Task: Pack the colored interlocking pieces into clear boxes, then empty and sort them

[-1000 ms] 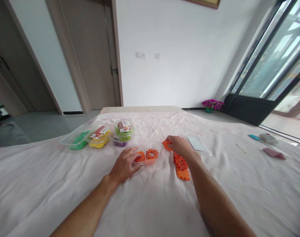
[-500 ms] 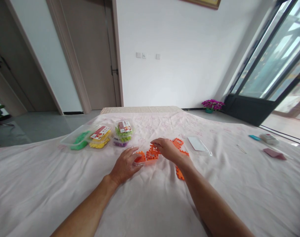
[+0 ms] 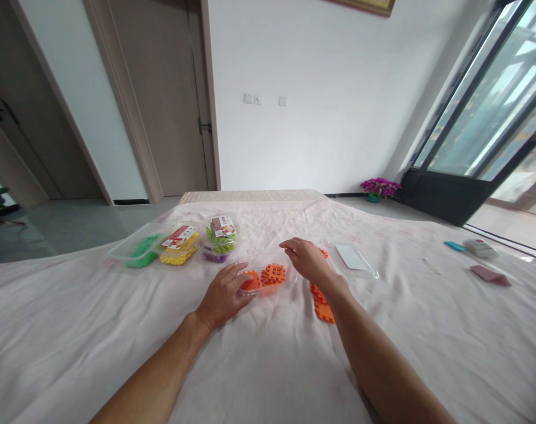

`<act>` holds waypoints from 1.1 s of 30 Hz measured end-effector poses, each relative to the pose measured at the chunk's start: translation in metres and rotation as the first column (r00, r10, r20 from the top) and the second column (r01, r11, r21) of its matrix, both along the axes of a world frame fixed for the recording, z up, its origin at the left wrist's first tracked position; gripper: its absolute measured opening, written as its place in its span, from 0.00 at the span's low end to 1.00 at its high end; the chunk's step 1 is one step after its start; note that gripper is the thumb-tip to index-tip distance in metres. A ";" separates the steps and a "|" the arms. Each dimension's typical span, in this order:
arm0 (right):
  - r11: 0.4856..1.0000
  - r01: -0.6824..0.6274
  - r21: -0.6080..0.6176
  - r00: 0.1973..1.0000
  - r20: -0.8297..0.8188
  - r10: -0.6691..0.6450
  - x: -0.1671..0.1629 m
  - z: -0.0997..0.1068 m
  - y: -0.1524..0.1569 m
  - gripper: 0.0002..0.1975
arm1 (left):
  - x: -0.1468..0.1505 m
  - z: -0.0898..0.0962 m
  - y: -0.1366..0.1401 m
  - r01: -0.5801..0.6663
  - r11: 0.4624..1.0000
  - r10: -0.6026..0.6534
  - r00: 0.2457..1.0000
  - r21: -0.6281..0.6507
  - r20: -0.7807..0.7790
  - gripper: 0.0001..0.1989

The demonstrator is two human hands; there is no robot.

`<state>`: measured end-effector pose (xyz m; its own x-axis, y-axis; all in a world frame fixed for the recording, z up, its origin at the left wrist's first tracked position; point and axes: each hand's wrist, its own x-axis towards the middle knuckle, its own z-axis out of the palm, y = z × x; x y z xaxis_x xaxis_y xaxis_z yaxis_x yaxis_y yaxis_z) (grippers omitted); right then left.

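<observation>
In front of me a clear plastic box point(image 3: 289, 281) holds orange toothed interlocking pieces point(image 3: 273, 274). My left hand point(image 3: 227, 292) grips the box at its left end, thumb and fingers around the rim, partly covering another orange piece point(image 3: 251, 280). My right hand point(image 3: 309, 259) hovers just past the box's right end, fingers stretched out, with nothing visible in it. Beneath and beside the right wrist lie more orange toothed pieces point(image 3: 324, 312) on the cloth, partly hidden by the hand and forearm.
Clear boxes of green point(image 3: 146, 251), yellow point(image 3: 178, 254) and lime-green pieces point(image 3: 221, 234) stand at the left, with purple ones point(image 3: 215, 257) below the lime. To the right lie a clear lid point(image 3: 353, 261) with a white label, a pink cloth point(image 3: 490, 275) and a blue item point(image 3: 455, 246).
My right hand has let go of an orange piece, which now lies in the box, and has moved up and right. The left hand stays at the box.
</observation>
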<state>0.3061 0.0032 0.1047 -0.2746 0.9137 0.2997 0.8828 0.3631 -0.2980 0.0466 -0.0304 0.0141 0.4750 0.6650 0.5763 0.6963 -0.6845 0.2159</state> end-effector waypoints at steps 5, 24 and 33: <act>0.950 0.275 -0.148 0.946 0.217 -0.240 0.039 0.014 -0.001 0.17 | -0.001 -0.001 0.000 0.004 1.000 -0.004 1.000 0.001 0.004 0.14; 0.961 0.267 -0.071 0.938 0.249 -0.242 0.048 -0.032 0.020 0.24 | -0.001 -0.001 0.001 0.009 1.000 -0.009 1.000 -0.004 0.019 0.13; 0.987 0.143 -0.077 0.968 0.219 -0.123 0.046 -0.041 0.026 0.17 | 0.000 0.001 -0.001 0.009 1.000 -0.009 1.000 -0.027 0.014 0.14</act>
<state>0.3525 0.0296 0.0635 -0.1975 0.9670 0.1612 0.9679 0.2184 -0.1242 0.0462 -0.0310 0.0156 0.4735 0.6759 0.5647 0.6869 -0.6847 0.2436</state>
